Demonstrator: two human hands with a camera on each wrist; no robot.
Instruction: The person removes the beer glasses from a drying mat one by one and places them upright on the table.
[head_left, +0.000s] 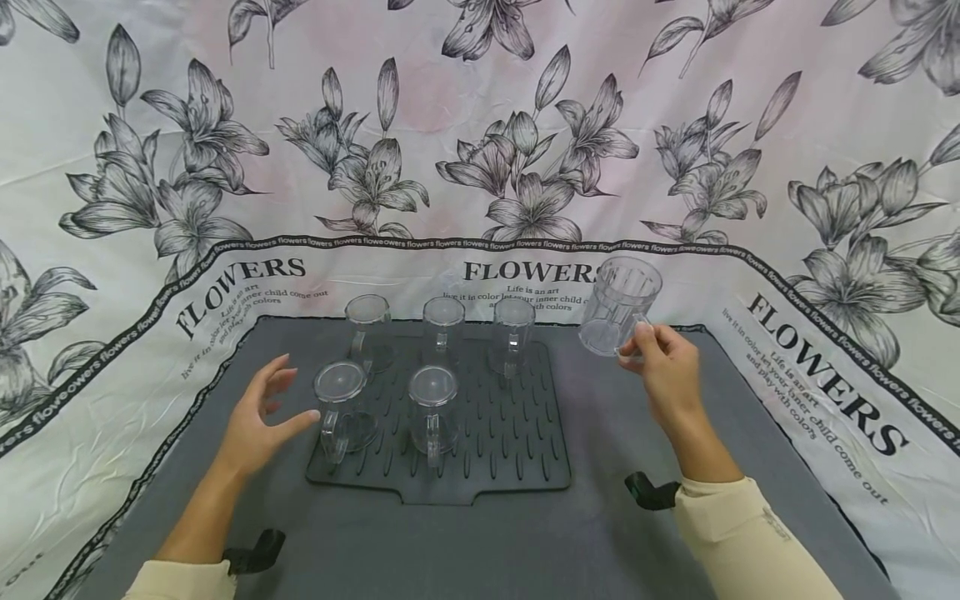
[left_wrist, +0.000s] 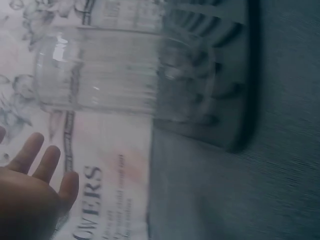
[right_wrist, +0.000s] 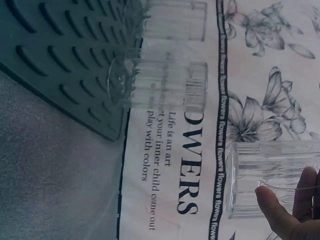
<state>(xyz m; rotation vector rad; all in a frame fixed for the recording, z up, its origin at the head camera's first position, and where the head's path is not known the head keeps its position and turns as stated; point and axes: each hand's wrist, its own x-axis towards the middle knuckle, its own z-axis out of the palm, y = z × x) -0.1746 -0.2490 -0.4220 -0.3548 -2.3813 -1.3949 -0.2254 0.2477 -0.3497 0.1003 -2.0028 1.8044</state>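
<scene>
My right hand (head_left: 667,371) grips a clear mug (head_left: 621,304) by its handle. It holds the mug raised and tilted, right of the dark drying mat (head_left: 517,450). On the mat stand several more clear mugs: three in the back row, and a front-left mug (head_left: 341,408) beside a front-middle mug (head_left: 433,412). These front two look upside down, handles towards me. My left hand (head_left: 258,417) is held left of the front-left mug, fingers spread and apart from it, holding nothing. The left wrist view shows that hand (left_wrist: 40,185) blurred; the right wrist view shows the held mug (right_wrist: 250,175).
A grey table top (head_left: 525,550) lies under the mat. Behind and along both sides hangs a white cloth (head_left: 420,208) printed with flowers and lettering. Each wrist wears a black strap piece, one (head_left: 651,492) visible beside the right sleeve.
</scene>
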